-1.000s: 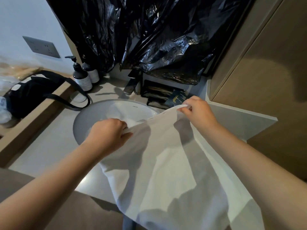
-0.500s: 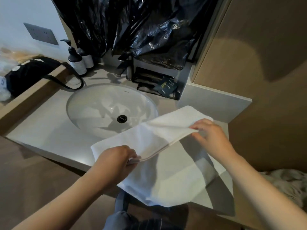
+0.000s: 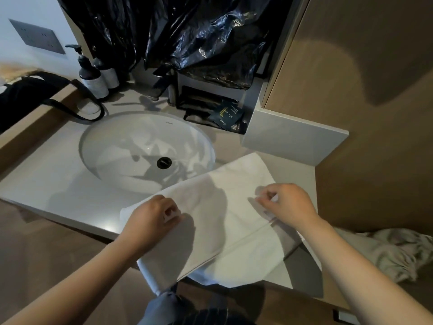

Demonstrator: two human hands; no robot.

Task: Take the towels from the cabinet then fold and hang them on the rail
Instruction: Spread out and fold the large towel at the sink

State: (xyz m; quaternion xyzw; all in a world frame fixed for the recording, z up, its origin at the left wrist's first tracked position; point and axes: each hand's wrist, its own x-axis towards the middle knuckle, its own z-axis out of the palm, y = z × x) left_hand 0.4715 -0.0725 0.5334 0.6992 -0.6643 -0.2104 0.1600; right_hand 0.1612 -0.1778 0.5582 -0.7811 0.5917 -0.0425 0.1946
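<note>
Now I see the towel (image 3: 222, 231) flat on the counter (image 3: 58, 184) beside the sink (image 3: 112, 146), likely so it folds neatly, and the left hand (image 3: 152, 221) and right hand (image 3: 288, 205) pinch its top layer with curled fingers.

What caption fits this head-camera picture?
Left hand and right hand pinch a half-folded white towel on the counter beside the sink.

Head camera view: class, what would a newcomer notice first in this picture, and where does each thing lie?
The white towel stands out, folded on the countertop right of the white oval sink, its near edge hanging over the front, gripped by the left hand and right hand. Behind, crumpled black plastic sheeting hangs at the back of the counter.
</note>
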